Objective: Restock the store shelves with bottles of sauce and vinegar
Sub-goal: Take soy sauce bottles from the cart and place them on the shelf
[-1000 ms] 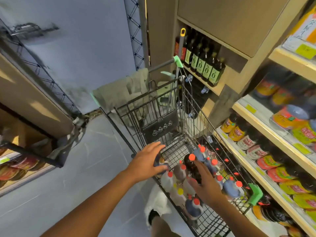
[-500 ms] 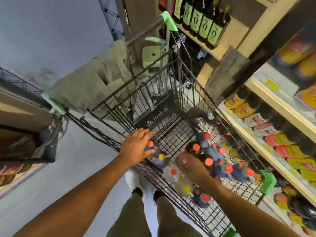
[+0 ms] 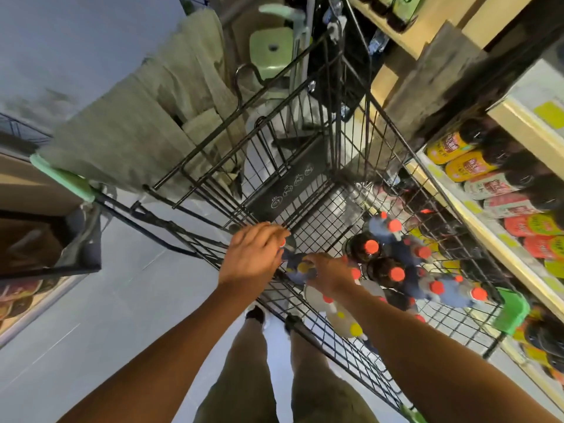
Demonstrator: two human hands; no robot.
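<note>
A black wire shopping cart stands in front of me and holds several bottles. Dark bottles with red caps crowd its right half, and pale bottles with yellow caps lie by the near rim. My left hand is curled over a red-capped bottle at the cart's near left corner. Just to its right, my right hand closes its fingertips on a blue-shouldered bottle with a yellow cap. Both bottles are still down in the cart.
Wooden store shelves along the right carry rows of labelled sauce bottles. A beige cloth hangs over the cart's handle end, with a green stool beyond. A dark rack stands at left. My legs are below.
The view has tilted down and closer to the cart. My right hand has shifted left from the red-capped cluster to the yellow-capped bottle. The left hand stays over the corner bottle.
</note>
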